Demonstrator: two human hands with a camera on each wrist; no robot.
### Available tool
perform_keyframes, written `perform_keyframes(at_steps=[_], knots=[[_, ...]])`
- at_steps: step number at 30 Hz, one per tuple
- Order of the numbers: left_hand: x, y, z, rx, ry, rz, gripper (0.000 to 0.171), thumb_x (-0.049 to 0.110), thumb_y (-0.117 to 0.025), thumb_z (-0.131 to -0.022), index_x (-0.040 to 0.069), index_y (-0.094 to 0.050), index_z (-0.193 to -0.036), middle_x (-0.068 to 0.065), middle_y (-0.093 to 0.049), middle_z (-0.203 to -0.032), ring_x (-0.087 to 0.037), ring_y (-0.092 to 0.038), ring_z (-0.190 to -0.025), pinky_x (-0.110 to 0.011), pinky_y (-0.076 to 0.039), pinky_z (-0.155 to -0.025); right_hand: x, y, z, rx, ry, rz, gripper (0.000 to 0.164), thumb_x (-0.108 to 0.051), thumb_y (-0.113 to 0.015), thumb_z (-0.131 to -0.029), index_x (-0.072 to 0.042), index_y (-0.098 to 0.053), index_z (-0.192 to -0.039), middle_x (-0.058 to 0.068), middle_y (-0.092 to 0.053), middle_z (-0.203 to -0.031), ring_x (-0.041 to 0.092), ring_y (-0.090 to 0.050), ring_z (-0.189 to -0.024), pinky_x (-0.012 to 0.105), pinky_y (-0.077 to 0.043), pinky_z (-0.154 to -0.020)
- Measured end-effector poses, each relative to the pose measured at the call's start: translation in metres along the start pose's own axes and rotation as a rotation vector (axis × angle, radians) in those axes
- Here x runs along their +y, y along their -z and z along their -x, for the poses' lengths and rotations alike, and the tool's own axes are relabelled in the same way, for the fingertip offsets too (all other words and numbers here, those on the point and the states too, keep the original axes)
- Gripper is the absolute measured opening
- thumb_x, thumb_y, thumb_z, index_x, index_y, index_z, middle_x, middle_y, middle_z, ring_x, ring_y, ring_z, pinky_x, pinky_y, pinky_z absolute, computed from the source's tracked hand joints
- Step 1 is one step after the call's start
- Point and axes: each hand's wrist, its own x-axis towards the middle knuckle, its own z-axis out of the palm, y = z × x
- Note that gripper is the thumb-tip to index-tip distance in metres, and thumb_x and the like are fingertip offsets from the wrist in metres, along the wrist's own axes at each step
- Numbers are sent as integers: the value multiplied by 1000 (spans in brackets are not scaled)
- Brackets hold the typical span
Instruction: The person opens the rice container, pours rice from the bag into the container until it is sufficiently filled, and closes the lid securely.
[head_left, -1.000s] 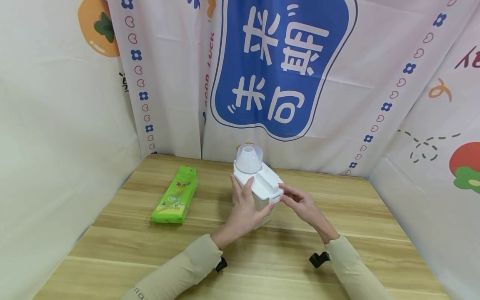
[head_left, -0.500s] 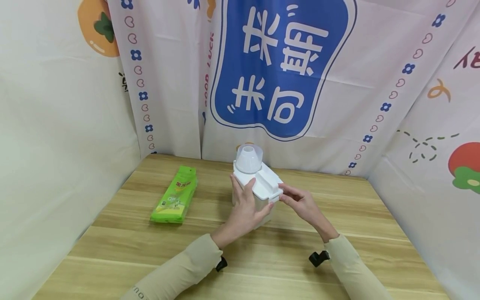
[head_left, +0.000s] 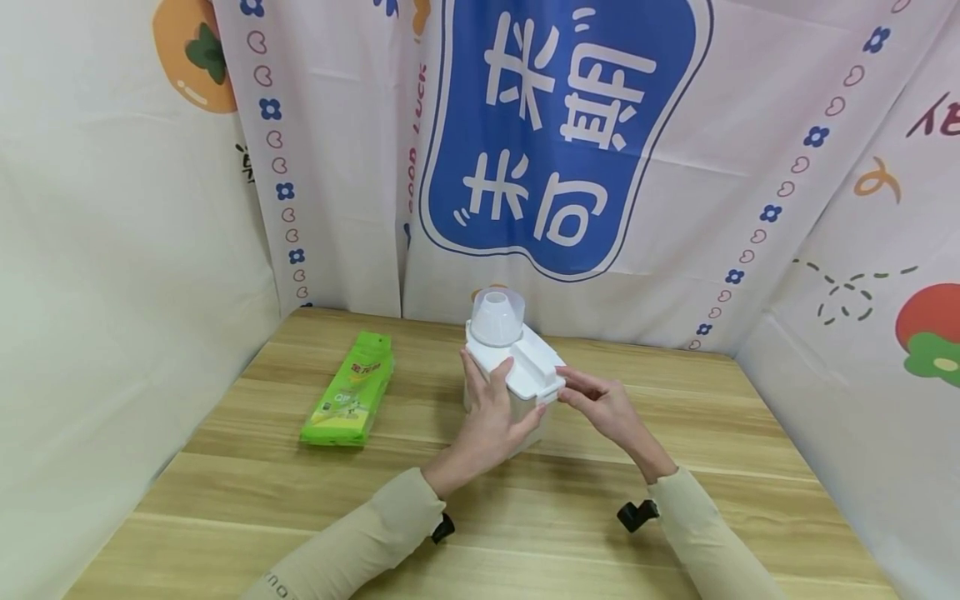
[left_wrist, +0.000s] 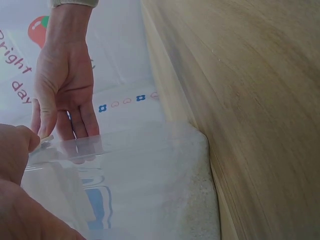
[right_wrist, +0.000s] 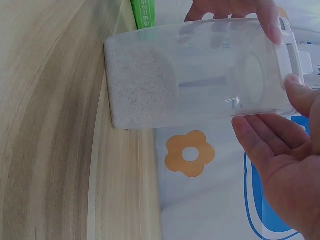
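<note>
A clear plastic rice container (right_wrist: 205, 75) stands upright on the table, with white grains like rice (right_wrist: 140, 82) in its lower part. On top sits a white lid (head_left: 536, 371), which carries a cone-shaped cup under a clear cover (head_left: 498, 321). My left hand (head_left: 487, 417) grips the container just below the lid, fingers along its left side and thumb on its near end. At the lid's near right corner, my right hand (head_left: 611, 410) pinches the latch (head_left: 551, 394) with its thumb, other fingers extended along the container's side in the right wrist view.
A green packet (head_left: 351, 392) lies on the wooden table (head_left: 615, 550), left of the container. Printed white cloth (head_left: 675, 233) hangs behind the table and along both sides. A black wrist mount (head_left: 637, 517) sits below the right sleeve.
Almost nothing differs. Both hands keep their places on the container and lid, and the lid's near corner sits slightly lower at the latch than a second ago.
</note>
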Motion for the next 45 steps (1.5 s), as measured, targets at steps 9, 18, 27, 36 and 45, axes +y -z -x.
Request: perform_keyframes(at_steps=[9, 18, 27, 36, 45], knots=[[-1, 0, 1, 25, -31, -16, 76, 30, -75, -85, 7, -28, -141, -49, 15, -146, -65, 3, -140, -74, -35, -100, 1, -1, -2, -4, 15, -24, 39, -10, -65, -94, 1, -61, -130, 26, -64, -123, -1, -67, -103, 22, -58, -83], [-1, 1, 1, 6, -8, -2, 75, 35, -72, -88, 11, -27, -143, -47, 18, -148, -64, 1, -140, -74, -34, -100, 3, 0, -5, -19, 76, -51, 37, -2, -64, -93, 7, -59, -129, 30, -64, -119, 0, -68, -100, 22, -58, -81], [5, 0, 1, -29, 43, 18, 77, 38, -69, -90, 12, -24, -147, -44, 24, -149, -62, 7, -141, -75, -31, -102, 5, 5, -5, -12, 93, -53, 37, -2, -63, -94, 6, -58, -130, 30, -65, -117, 2, -70, -97, 22, -58, -79], [12, -7, -2, -51, 66, 77, 74, 35, -66, -92, 13, -25, -150, -40, 29, -149, -59, 12, -142, -76, -28, -104, 13, 14, -5, 15, 76, -111, 40, -3, -60, -96, 8, -53, -134, -3, -69, -119, 2, -68, -102, 26, -58, -85], [24, -7, -5, -168, 185, 134, 78, 38, -64, -93, 22, -21, -156, -33, 36, -150, -55, 11, -144, -70, -32, -106, 20, 22, -8, 50, 57, -137, 42, -3, -57, -98, 9, -49, -137, 9, -63, -129, 2, -67, -106, 29, -57, -90]])
